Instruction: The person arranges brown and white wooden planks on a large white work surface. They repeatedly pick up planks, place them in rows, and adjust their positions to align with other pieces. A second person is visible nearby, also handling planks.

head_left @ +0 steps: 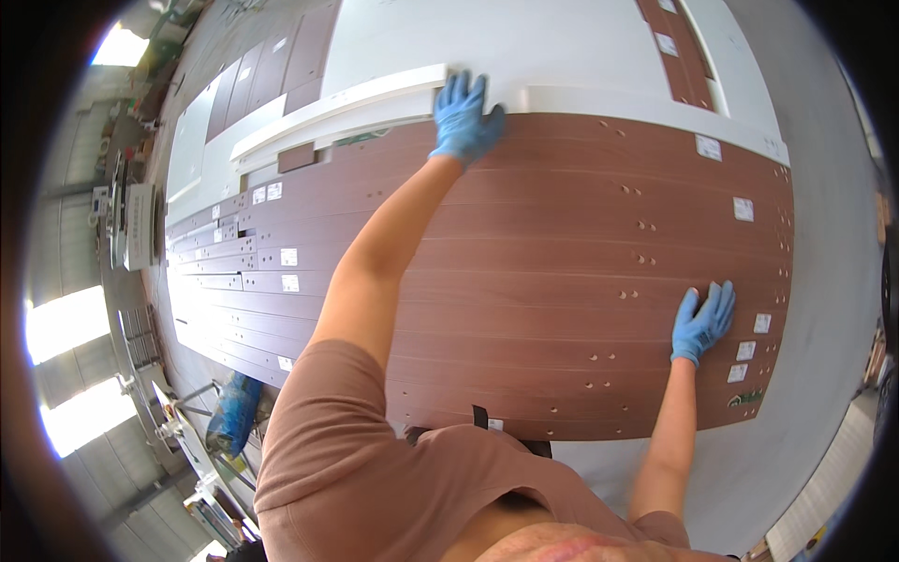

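Note:
Brown wood-grain panels [524,253] lie side by side in a broad layer in front of me, with small drilled holes and white labels. At the far edge of the layer, my left hand [465,122], in a blue glove, reaches out with its fingers apart. Its fingertips are by the end of a long white strip [346,101]; whether they touch it I cannot tell. To the right, another white strip [637,108] borders the brown panels. My right hand [702,323], also blue-gloved, rests on the panels near their right end, fingers stretched out and holding nothing.
Large white boards [506,47] lie beyond the strips. A narrow brown panel [679,56] with labels sits at the far right. A short brown block [298,157] lies by the left strip. Metal framework [201,450] and a blue wrapped bundle [234,414] stand at the left.

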A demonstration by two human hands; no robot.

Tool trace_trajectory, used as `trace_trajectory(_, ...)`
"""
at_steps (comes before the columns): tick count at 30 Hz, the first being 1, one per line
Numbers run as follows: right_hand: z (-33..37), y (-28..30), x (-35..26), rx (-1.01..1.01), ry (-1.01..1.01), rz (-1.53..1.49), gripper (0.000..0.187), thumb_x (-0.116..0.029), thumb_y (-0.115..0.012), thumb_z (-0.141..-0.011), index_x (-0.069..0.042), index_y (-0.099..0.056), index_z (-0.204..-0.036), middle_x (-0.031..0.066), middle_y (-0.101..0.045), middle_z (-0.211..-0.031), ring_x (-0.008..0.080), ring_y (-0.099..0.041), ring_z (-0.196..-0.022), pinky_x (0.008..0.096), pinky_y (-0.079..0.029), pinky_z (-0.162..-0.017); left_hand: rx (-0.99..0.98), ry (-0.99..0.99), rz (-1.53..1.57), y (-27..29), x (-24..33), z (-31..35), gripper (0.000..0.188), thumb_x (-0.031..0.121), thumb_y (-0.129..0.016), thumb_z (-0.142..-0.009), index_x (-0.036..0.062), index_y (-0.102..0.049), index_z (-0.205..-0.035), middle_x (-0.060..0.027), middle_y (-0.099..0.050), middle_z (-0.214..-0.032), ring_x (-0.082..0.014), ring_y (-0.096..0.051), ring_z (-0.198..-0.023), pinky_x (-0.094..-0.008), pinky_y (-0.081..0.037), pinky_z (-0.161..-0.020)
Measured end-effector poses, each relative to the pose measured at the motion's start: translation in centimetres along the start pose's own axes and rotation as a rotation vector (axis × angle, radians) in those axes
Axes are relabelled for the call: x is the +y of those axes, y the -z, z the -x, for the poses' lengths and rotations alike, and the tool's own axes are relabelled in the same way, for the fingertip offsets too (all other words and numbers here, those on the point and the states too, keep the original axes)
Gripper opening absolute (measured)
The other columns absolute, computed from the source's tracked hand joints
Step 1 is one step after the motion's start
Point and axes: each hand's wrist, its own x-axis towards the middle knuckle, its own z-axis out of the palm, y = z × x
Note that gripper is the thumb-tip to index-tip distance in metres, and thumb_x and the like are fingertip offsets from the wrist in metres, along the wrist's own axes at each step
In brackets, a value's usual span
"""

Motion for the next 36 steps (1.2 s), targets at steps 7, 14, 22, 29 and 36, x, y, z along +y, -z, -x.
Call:
trace_trajectory(7, -9.1, -3.2, -21.5, 0.014, 0.302, -0.274, 0.045, -0.031, -0.076, -0.092, -0.005, -0.064, -0.126, 0.0206, -0.058, -0.148, 0.0428, -0.053, -0.137, 0.0554, -0.043, -0.109, 0.053, 0.179, -0.194, 9.2, -20.1, 13.8, 0.076, 0.050, -0.063, -0.098, 0.0069, -0.044, -0.159, -0.0281, -0.040, -0.162, -0.0471, -0.034, -0.151, -0.0565, -0.024, -0.124)
trace_trajectory(14, -19.0, -12.2, -52.9, -0.178, 0.643, -0.411, 0.062, -0.047, -0.075, -0.089, -0.009, -0.062, -0.137, 0.0156, -0.053, -0.154, 0.0322, -0.047, -0.144, 0.0471, -0.038, -0.118, 0.061, 0.184, -0.094, 11.3, -24.2, 19.7, 0.073, 0.047, -0.062, -0.099, 0.0046, -0.046, -0.157, -0.0273, -0.044, -0.160, -0.0468, -0.039, -0.149, -0.0565, -0.026, -0.125)
trace_trajectory(22, -22.6, -16.9, -65.2, -0.450, 0.787, -0.214, 0.076, -0.063, -0.065, -0.094, -0.015, -0.055, -0.151, 0.0155, -0.052, -0.157, 0.0321, -0.048, -0.145, 0.0452, -0.036, -0.120, 0.124, 0.216, 0.028, 11.7, -24.5, 19.6, 0.073, 0.043, -0.066, -0.096, 0.0012, -0.049, -0.153, -0.0270, -0.045, -0.159, -0.0476, -0.040, -0.148, -0.0558, -0.029, -0.124)
trace_trajectory(29, -22.8, -11.9, -66.8, -0.510, 0.799, -0.316, 0.073, -0.053, -0.077, -0.087, -0.012, -0.059, -0.144, 0.0209, -0.070, -0.124, 0.0384, -0.066, -0.118, 0.0467, -0.053, -0.103, 0.192, 0.260, 0.146, 12.1, -24.7, 19.8, 0.069, 0.036, -0.070, -0.096, -0.0030, -0.051, -0.150, -0.0270, -0.049, -0.156, -0.0447, -0.045, -0.146, -0.0524, -0.033, -0.123)
trace_trajectory(36, -15.5, -3.3, -63.8, -0.694, 0.841, -0.486, 0.082, -0.050, -0.084, -0.080, -0.009, -0.058, -0.147, 0.0220, -0.067, -0.126, 0.0406, -0.060, -0.122, 0.0488, -0.049, -0.107, 0.563, 0.841, 1.436, 13.3, -27.0, 18.1, 0.061, 0.030, -0.068, -0.104, 0.0036, -0.046, -0.154, -0.0151, -0.061, -0.145, -0.0286, -0.060, -0.132, -0.0425, -0.048, -0.113)
